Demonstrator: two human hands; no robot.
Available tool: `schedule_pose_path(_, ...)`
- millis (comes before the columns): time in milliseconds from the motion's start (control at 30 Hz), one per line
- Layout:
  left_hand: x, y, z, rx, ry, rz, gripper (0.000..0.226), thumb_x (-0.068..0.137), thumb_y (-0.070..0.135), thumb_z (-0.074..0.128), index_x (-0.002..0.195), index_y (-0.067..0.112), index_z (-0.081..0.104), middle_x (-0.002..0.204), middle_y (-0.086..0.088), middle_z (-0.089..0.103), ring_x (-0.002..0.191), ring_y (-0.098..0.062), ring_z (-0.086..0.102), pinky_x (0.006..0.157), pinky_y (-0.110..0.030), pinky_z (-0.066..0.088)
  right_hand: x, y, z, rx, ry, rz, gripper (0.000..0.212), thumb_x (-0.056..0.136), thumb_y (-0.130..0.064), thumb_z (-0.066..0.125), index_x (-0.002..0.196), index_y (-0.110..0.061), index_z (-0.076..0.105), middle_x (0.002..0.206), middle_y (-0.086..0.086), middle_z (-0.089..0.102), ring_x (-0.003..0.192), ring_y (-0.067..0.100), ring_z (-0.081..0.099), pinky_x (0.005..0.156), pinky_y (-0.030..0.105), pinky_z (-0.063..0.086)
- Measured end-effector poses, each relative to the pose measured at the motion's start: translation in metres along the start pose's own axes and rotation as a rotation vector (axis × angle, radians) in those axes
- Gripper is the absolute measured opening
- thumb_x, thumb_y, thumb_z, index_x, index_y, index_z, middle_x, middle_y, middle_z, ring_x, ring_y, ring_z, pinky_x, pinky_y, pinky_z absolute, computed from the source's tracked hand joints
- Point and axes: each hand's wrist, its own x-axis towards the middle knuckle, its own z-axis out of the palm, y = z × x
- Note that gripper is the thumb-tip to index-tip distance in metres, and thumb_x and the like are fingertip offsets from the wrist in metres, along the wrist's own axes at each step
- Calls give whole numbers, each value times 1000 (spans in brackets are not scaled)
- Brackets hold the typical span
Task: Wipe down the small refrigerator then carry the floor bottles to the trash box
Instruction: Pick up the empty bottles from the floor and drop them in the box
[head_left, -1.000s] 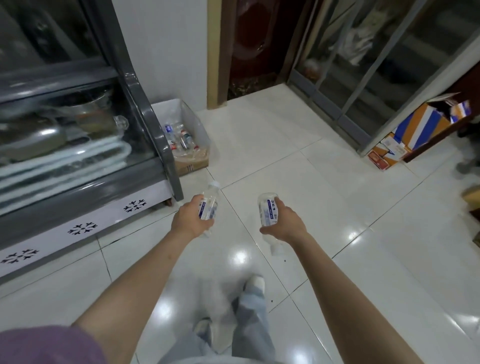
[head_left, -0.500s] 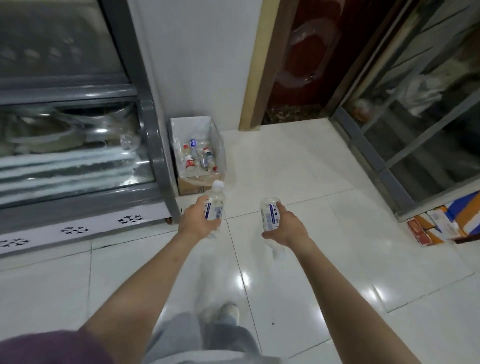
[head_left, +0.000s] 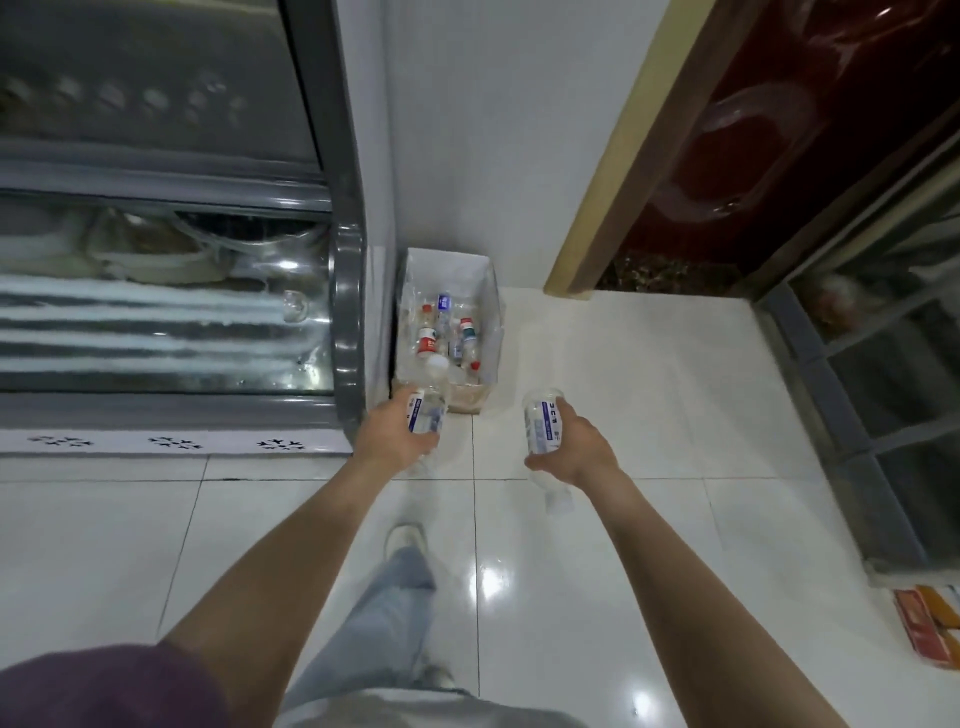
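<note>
At far left, fridge, glass front, grey frame, white base strip with snowflake marks. Just right of it, against the wall, trash box, open-topped, bottles with red caps and blue labels piled inside. Below the box's near edge, left hand, fingers curled round left bottle, cap pointing up and toward the box, overlapping its near left corner in view. Further right, level with it and well apart, right hand, fingers wrapped round right bottle, held upside down: base up, cap poking out below the palm, over the floor. Both forearms stretched forward; below, between them, grey trouser leg and white shoe. At far right, dark door, then metal-framed glass panels; orange cartons in the lower right corner.
</note>
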Motion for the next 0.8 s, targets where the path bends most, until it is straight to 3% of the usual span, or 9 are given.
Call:
schedule_pose_path(167, 57, 16, -21, -6, 48, 14, 69, 75, 26, 75, 135, 24, 40, 93, 2, 55, 81, -17, 53, 66, -25, 41, 57, -32, -28, -15, 9, -39, 103, 65, -39, 77, 147, -25, 16, 121, 4, 54, 107, 24, 55, 84, 31, 45)
schedule_pose_path(267, 93, 26, -31, -21, 47, 36, 70, 75, 26, 75, 135, 22, 40, 94, 2, 57, 79, -16, 55, 60, -21, 42, 89, -52, -43, -37, 4, -41, 103, 67, -40, 77, 148, -25, 15, 123, 4, 53, 110, 24, 53, 86, 31, 43)
schedule_pose_path(500, 170, 44, -38, 0, 13, -4, 73, 75, 32, 76, 136, 25, 37, 101, -2, 61, 84, -18, 59, 72, -30, 53, 164, -79, -64, 0, -28, -37, 105, 65, -42, 77, 148, -27, 15, 121, 3, 54, 109, 24, 54, 89, 35, 47)
schedule_pose_path(800, 265, 73, -26, 71, 116, -114, 56, 79, 38, 70, 125, 20, 42, 94, 3, 59, 77, -14, 55, 64, -23, 44, 276, -90, -98, -49, -117, -62, 97, 66, -42, 77, 144, -23, 22, 120, 6, 56, 107, 26, 56, 84, 32, 45)
